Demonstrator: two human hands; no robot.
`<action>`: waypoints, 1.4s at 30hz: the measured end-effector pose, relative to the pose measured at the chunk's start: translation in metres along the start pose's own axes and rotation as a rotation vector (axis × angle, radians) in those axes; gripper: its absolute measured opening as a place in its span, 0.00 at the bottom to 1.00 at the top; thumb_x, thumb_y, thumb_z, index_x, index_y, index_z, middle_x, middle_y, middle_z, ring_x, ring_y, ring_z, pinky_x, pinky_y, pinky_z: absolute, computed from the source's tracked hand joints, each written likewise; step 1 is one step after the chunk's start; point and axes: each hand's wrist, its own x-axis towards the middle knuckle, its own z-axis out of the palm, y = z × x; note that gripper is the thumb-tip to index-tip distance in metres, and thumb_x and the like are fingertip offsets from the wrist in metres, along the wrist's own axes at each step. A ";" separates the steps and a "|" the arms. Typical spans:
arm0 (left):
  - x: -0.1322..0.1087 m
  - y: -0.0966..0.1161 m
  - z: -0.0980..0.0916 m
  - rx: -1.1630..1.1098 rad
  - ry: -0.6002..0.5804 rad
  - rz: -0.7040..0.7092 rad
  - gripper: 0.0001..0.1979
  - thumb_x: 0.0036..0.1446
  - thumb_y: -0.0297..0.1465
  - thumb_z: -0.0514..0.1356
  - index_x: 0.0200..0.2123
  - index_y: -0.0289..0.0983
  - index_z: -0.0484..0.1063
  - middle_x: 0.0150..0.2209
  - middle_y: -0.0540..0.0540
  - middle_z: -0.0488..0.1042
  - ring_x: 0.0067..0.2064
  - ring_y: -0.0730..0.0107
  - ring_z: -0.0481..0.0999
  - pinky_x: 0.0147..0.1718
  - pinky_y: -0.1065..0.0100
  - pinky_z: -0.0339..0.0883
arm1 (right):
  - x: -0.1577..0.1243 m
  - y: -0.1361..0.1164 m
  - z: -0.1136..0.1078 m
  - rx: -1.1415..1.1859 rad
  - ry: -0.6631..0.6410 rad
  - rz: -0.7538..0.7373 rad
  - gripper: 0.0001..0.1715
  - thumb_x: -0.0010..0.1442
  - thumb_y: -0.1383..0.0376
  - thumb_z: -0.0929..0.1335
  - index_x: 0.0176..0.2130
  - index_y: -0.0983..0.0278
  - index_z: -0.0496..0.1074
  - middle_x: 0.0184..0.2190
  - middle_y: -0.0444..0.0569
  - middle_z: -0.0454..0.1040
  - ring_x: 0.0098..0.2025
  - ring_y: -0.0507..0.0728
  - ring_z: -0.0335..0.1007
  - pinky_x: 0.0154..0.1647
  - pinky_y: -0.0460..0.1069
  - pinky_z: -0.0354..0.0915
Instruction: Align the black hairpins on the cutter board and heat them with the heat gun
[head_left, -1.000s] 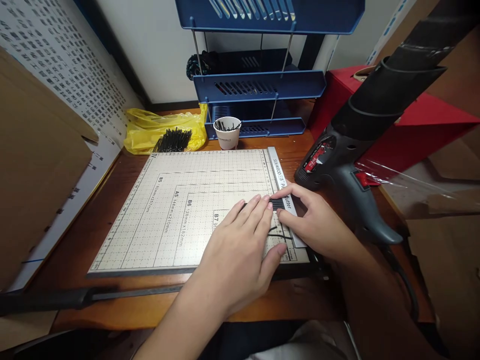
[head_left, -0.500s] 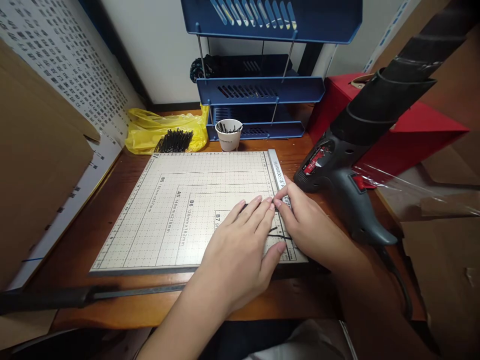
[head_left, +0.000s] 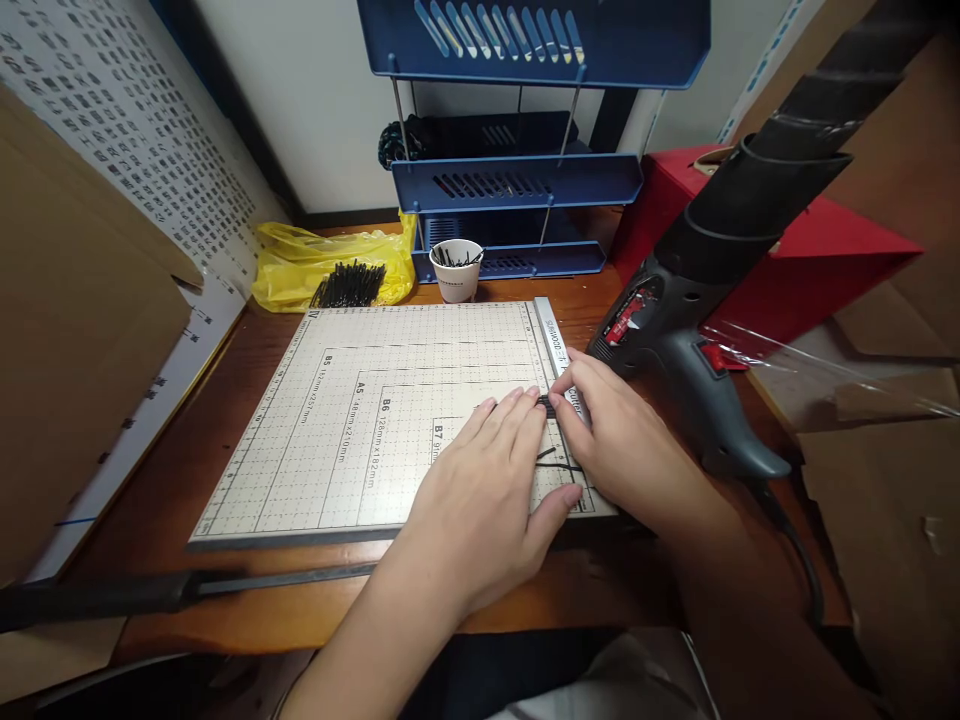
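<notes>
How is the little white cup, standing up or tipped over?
Standing up. The white cup has its round rim on top and narrows downward, with black strips poking up inside it.

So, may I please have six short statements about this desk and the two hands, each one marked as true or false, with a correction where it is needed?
1. The left hand and the right hand are both at the gridded board. True.
2. The grey power tool is to the right of the gridded board. True.
3. The right hand holds the grey power tool. False: it is at the black strips, beside the left hand.
4. The white cup has black pieces in it. True.
5. The white cup lies on its side. False: it stands upright.
6. The gridded board is on the floor. False: it lies on a wooden table.
</notes>
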 end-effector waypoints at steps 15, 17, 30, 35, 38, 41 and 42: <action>0.003 -0.001 0.000 0.015 -0.034 0.003 0.34 0.73 0.47 0.49 0.69 0.27 0.57 0.73 0.37 0.56 0.74 0.54 0.52 0.72 0.50 0.50 | -0.002 0.003 0.000 0.186 -0.018 0.110 0.12 0.70 0.59 0.58 0.42 0.61 0.66 0.53 0.53 0.74 0.54 0.63 0.71 0.54 0.57 0.64; 0.003 -0.001 -0.001 0.019 -0.046 0.003 0.33 0.74 0.47 0.48 0.69 0.27 0.58 0.73 0.38 0.55 0.74 0.54 0.51 0.72 0.49 0.50 | -0.003 0.008 0.002 0.270 0.021 0.135 0.14 0.72 0.58 0.57 0.46 0.60 0.67 0.56 0.52 0.73 0.58 0.61 0.69 0.57 0.56 0.63; 0.002 -0.003 0.000 0.012 -0.017 0.019 0.32 0.75 0.46 0.47 0.70 0.28 0.56 0.73 0.39 0.56 0.74 0.55 0.53 0.72 0.50 0.51 | 0.000 0.009 0.006 0.285 -0.008 0.058 0.06 0.69 0.62 0.61 0.39 0.61 0.65 0.61 0.50 0.67 0.65 0.60 0.62 0.59 0.54 0.62; 0.001 -0.002 0.003 0.014 0.010 0.004 0.35 0.74 0.47 0.48 0.70 0.26 0.55 0.72 0.37 0.57 0.74 0.55 0.54 0.72 0.51 0.51 | -0.001 0.009 0.005 0.204 -0.019 0.075 0.06 0.68 0.62 0.60 0.40 0.60 0.64 0.54 0.49 0.70 0.55 0.60 0.69 0.52 0.56 0.63; 0.001 -0.001 0.003 0.010 0.012 0.000 0.36 0.73 0.49 0.47 0.70 0.26 0.55 0.72 0.36 0.57 0.74 0.55 0.54 0.72 0.51 0.52 | 0.000 0.005 0.003 0.160 -0.053 0.116 0.06 0.67 0.62 0.59 0.40 0.60 0.64 0.46 0.48 0.72 0.48 0.61 0.70 0.45 0.56 0.62; 0.001 -0.001 0.002 0.014 0.005 0.008 0.37 0.73 0.50 0.47 0.71 0.25 0.55 0.72 0.36 0.56 0.74 0.55 0.53 0.72 0.51 0.51 | 0.001 0.002 0.001 0.135 -0.074 0.132 0.06 0.67 0.63 0.59 0.40 0.60 0.63 0.45 0.49 0.72 0.47 0.61 0.70 0.44 0.56 0.62; 0.001 -0.001 0.002 0.018 0.005 0.010 0.38 0.73 0.50 0.47 0.71 0.25 0.55 0.72 0.36 0.56 0.74 0.55 0.52 0.72 0.51 0.51 | 0.000 0.002 0.000 0.145 -0.084 0.133 0.07 0.68 0.62 0.58 0.41 0.60 0.63 0.46 0.49 0.72 0.48 0.61 0.70 0.45 0.57 0.63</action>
